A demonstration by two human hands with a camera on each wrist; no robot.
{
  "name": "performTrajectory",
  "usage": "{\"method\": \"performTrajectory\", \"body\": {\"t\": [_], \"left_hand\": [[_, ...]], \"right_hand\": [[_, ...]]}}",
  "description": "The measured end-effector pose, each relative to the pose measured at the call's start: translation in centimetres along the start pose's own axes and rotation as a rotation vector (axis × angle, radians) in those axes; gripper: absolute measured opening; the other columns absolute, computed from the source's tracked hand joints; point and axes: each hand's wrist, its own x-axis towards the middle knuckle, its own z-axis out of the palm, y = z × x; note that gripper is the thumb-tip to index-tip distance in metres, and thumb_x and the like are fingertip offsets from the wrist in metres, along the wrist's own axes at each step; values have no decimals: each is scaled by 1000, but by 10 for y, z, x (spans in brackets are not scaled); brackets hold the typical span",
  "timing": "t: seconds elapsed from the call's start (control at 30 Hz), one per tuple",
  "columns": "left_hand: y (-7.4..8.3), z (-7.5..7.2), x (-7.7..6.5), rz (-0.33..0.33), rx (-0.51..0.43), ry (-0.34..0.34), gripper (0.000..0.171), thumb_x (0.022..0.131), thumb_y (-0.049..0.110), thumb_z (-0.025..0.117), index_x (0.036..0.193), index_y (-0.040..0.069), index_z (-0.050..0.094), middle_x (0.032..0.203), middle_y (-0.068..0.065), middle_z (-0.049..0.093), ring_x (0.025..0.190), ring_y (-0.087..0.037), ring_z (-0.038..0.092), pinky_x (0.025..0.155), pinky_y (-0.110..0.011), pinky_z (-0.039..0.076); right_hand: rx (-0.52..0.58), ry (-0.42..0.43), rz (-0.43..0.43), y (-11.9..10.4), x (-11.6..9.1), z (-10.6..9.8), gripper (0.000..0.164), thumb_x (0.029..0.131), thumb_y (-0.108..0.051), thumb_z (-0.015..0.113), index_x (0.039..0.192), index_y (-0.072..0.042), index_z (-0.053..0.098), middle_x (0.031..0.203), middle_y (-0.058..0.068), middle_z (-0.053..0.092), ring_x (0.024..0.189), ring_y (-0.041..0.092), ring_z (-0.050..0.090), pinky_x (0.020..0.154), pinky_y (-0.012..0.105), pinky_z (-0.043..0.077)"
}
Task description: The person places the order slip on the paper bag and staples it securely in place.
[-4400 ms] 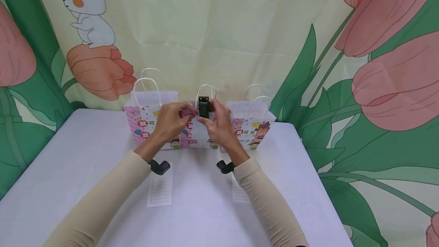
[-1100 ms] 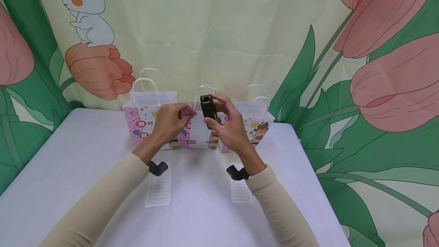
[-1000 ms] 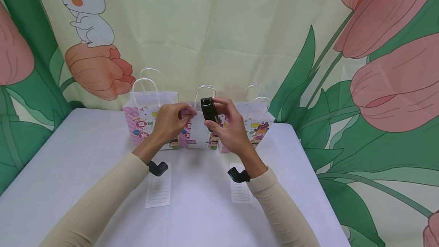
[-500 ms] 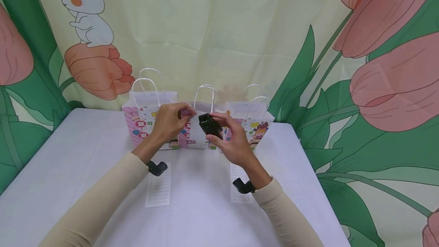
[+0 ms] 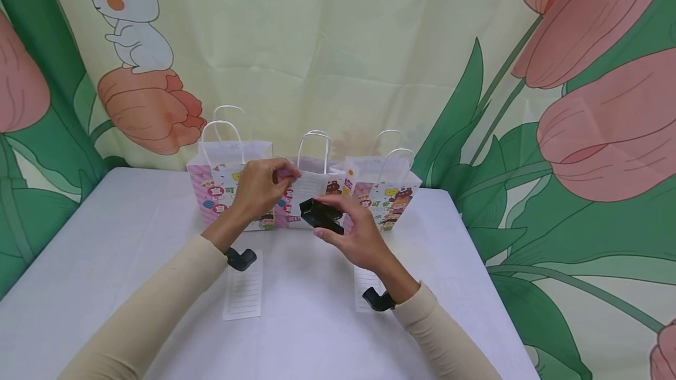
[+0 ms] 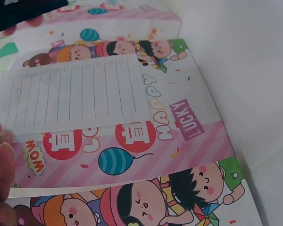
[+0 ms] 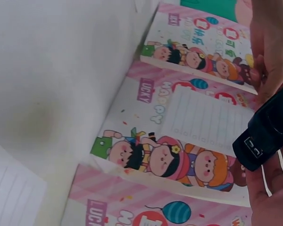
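Observation:
My left hand (image 5: 262, 187) pinches the upper left corner of a lined paper slip (image 5: 310, 185) at the top edge of the middle gift bag (image 5: 294, 218). The slip lies against the bag's printed front, its lines plain in the left wrist view. A black stapler (image 5: 321, 216) is gripped between the thumb and fingers of my right hand (image 5: 364, 234), in front of the bag and apart from its rim. In the right wrist view the stapler (image 7: 268, 129) shows its end plate. Whether a staple is in the slip cannot be seen.
Matching bags with white handles stand on the left (image 5: 203, 183) and right (image 5: 388, 192) of the middle one. Two more lined slips lie on the white table: a left slip (image 5: 243, 295) and a right slip (image 5: 364, 283), partly under my right wrist. A printed curtain (image 5: 369, 46) hangs behind.
The stapler has come away from the middle bag's top edge, down and toward me, tilting from upright to slanted in my right hand. My left hand keeps its pinch in place.

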Motion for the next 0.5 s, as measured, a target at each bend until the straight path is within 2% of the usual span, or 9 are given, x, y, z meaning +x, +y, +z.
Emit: {"method": "performTrajectory", "body": {"t": [0.23, 0.5], "left_hand": [[-1, 1, 0, -1, 2, -1, 8, 95, 5, 78, 101, 8, 83, 98, -11, 82, 70, -22, 65, 62, -30, 53], [-1, 0, 0, 2, -3, 2, 8, 95, 6, 78, 100, 9, 83, 100, -11, 83, 69, -21, 67, 61, -30, 54]], "right_hand": [[-56, -54, 16, 11, -8, 7, 55, 91, -21, 86, 141, -33, 65, 139, -7, 67, 130, 19, 61, 106, 49, 57], [-102, -129, 84, 17, -16, 17, 54, 90, -22, 86, 139, -36, 67, 138, -7, 67, 132, 21, 59, 109, 54, 53]]}}
